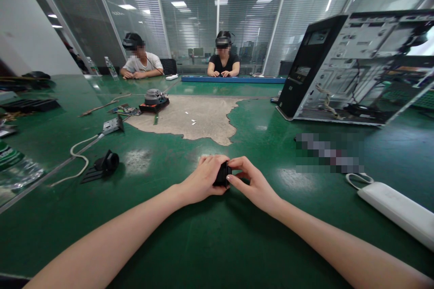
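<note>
A small black block-like part (222, 174) is between my hands, just above or on the green table (217, 244). My left hand (205, 176) wraps round it from the left, its fingers closed over the top and far side. With thumb and fingertips, my right hand (249, 179) pinches the part's right edge. Most of the part is covered by my fingers, so its exact kind does not show. To the left lies a black plastic piece with a round opening (106, 162), apart from both hands.
An opened computer case (315, 72) stands at the right, near a white power strip (400, 207). A heatsink fan (155, 98), a metal box with a cable (113, 125) and a bottle (20, 167) lie leftward. Two people sit across the table.
</note>
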`<state>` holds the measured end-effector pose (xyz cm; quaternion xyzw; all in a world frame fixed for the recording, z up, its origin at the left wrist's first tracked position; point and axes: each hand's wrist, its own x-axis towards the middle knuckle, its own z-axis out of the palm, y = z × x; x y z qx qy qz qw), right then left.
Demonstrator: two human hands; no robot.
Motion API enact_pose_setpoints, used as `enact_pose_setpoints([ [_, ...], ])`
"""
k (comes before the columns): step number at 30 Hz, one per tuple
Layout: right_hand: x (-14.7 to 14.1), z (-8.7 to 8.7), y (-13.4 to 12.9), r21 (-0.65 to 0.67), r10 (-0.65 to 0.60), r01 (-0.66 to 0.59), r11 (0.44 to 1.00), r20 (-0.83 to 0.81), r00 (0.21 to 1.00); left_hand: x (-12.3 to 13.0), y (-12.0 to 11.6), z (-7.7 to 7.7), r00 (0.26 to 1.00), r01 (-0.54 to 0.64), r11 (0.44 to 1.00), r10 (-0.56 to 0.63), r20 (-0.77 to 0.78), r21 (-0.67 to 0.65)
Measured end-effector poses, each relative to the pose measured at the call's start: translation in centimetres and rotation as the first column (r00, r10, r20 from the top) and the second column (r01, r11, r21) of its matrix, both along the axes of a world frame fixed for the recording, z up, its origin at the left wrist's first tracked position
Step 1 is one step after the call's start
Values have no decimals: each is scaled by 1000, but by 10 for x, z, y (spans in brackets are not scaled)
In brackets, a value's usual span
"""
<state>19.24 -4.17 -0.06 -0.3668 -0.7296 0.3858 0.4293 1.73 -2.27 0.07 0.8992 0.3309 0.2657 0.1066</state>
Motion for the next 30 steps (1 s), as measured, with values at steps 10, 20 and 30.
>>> enact_pose_setpoints([
  [10,0,1,-2,17,20,-21,1000,41,999,0,1,-1,1000,1,1000,-1,0,2],
  [20,-1,-1,0,-21,1,0,1000,32,999,0,0,0,1000,4,1000,-4,-3,2],
  [30,0,3,-3,79,-10,9,997,13,1000,0,0,0,1000,13,1000,-13,3,2],
])
